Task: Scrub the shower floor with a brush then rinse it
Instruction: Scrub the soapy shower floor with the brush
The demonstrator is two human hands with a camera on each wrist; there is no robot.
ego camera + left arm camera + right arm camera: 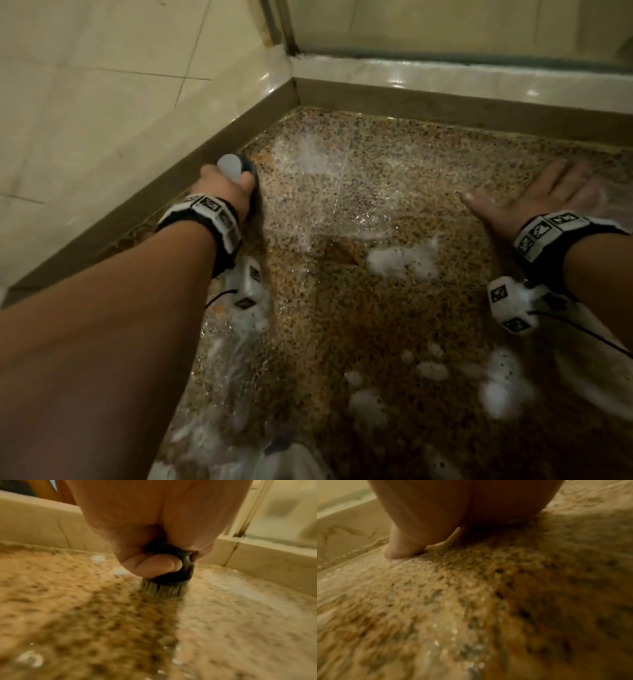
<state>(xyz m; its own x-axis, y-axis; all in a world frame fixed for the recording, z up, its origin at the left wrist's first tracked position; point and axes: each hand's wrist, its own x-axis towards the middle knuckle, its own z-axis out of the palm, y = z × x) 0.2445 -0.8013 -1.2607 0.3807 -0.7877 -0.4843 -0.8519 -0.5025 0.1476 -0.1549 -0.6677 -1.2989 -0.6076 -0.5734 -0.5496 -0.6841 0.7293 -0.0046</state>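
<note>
The speckled brown shower floor (359, 192) is wet, with patches of white foam (404, 262). My left hand (222, 188) grips a round scrub brush (236, 168) with a pale knob and dark base, close to the left wall's kerb. In the left wrist view the brush (173, 577) stands upright, its grey bristles pressed on the floor (85, 615) and fingers (154, 563) curled round its base. My right hand (537, 195) lies flat on the floor at the right, fingers spread. The right wrist view shows the thumb (397, 550) and palm resting on the wet floor (471, 601).
A brown kerb (178, 168) runs along the left and far sides, meeting at a corner (295, 85). Cream wall tiles (85, 102) rise at the left. A glass panel (445, 27) on a white sill stands at the back. Something white (284, 459) shows at the bottom edge.
</note>
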